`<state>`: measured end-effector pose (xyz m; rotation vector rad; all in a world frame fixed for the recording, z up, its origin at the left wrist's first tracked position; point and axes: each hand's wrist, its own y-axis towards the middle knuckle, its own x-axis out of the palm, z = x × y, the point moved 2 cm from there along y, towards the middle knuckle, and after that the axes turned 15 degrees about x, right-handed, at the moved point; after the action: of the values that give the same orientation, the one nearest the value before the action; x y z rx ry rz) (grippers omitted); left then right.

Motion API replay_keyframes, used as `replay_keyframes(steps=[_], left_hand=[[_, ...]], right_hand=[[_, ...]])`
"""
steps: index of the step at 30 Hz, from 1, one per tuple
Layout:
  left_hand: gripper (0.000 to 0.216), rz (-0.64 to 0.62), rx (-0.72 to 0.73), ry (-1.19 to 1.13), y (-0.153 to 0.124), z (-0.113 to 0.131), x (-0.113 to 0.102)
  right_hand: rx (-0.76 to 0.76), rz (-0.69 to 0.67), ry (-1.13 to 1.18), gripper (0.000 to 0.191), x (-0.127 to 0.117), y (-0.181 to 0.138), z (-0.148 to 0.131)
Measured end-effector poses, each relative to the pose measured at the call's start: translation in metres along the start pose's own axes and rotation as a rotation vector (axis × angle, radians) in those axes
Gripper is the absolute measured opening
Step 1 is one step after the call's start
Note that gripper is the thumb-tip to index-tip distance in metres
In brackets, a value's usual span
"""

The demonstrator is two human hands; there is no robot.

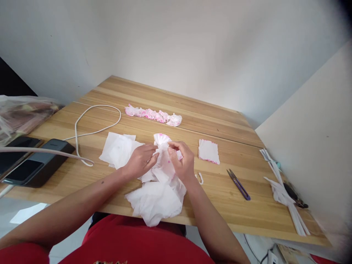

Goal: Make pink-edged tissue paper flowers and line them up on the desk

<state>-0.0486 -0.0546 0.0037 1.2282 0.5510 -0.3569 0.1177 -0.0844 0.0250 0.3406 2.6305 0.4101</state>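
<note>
A white tissue-paper piece with pink-spotted edges is gathered into a fan shape between my hands. My left hand has its fingers closed on the left side of the gathered part. From the right, my right hand pinches the same piece with thumb and forefinger. Beneath and in front of them lies a loose heap of thin white sheets, reaching over the table's front edge. A stack of white sheets sits just beyond my left hand. Some of the gathered piece is hidden behind my fingers.
Crumpled pink-and-white paper bunches lie in a row at the back. To the right are a pink-edged square stack, purple-handled thread snips and white strips. On the left are a white cable, a dark device and a plastic bag.
</note>
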Motion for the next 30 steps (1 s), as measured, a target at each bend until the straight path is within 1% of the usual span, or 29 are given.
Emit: replay_keyframes(steps=[2, 4, 6, 9, 12, 14, 15, 19, 21, 23, 24, 26, 30], left_hand=[[0.029, -0.024, 0.047, 0.020, 0.000, 0.003, 0.001], [0.025, -0.027, 0.041, 0.015, -0.001, 0.004, 0.000], [0.026, -0.026, -0.006, -0.004, -0.002, 0.003, -0.001], [0.035, -0.019, -0.093, -0.014, -0.004, 0.001, -0.001], [0.038, -0.012, -0.152, -0.033, -0.002, 0.001, -0.002], [0.042, -0.033, -0.180, -0.051, 0.000, 0.001, -0.003], [0.044, -0.045, -0.189, -0.056, 0.001, 0.002, -0.003], [0.046, -0.079, -0.187, -0.072, 0.002, 0.004, -0.005], [0.044, -0.072, -0.181, -0.089, 0.001, 0.004, -0.005], [0.042, -0.055, -0.180, -0.104, -0.001, 0.004, -0.005], [0.041, -0.049, -0.182, -0.107, -0.002, 0.004, -0.005], [0.041, -0.048, -0.182, -0.110, -0.003, 0.003, -0.005], [0.038, -0.031, -0.155, -0.105, -0.004, 0.002, -0.004]], right_hand=[[-0.156, 0.029, -0.127, 0.010, 0.001, -0.003, -0.002], [-0.233, 0.065, -0.219, 0.007, 0.005, -0.005, 0.000], [-0.278, 0.083, -0.280, 0.010, 0.008, -0.007, 0.003], [-0.331, 0.060, -0.326, 0.012, 0.013, -0.009, 0.004], [-0.325, 0.029, -0.305, 0.016, 0.014, -0.011, 0.002], [-0.239, 0.003, -0.222, 0.015, 0.013, -0.011, -0.001], [-0.159, -0.012, -0.161, 0.016, 0.012, -0.011, -0.001], [0.282, -0.071, 0.172, 0.032, 0.012, -0.006, 0.006], [0.456, -0.109, 0.335, 0.037, 0.013, -0.004, 0.012], [0.548, -0.149, 0.432, 0.038, 0.014, -0.003, 0.016], [0.558, -0.160, 0.444, 0.038, 0.014, -0.003, 0.016], [0.496, -0.158, 0.386, 0.035, 0.012, -0.003, 0.012], [0.171, -0.092, 0.093, 0.021, 0.008, -0.007, 0.000]])
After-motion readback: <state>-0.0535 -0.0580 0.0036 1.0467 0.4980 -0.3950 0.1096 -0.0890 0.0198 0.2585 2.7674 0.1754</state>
